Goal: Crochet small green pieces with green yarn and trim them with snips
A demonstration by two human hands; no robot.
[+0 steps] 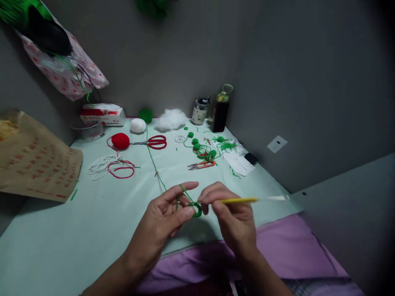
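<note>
Green yarn ring (pixel 200 210) between both hands, above pale tabletop (pixel 108 222).
Pinched in left hand (pixel 165 213), with yellow hook (pixel 240 200) gripped in right hand (pixel 235 218); looks light, soft, stretchy; best held by rim.

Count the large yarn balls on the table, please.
3: the red ball left of the scissors; the white ball farther back; the green ball behind the white one. The paper bag could hide more.

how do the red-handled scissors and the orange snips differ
The red-handled scissors are longer than the orange snips. The scissors have two wide loops, the snips a slim body. The scissors' blades look closed, the snips' parted. Both lie on the table, blades toward picture left.
</note>
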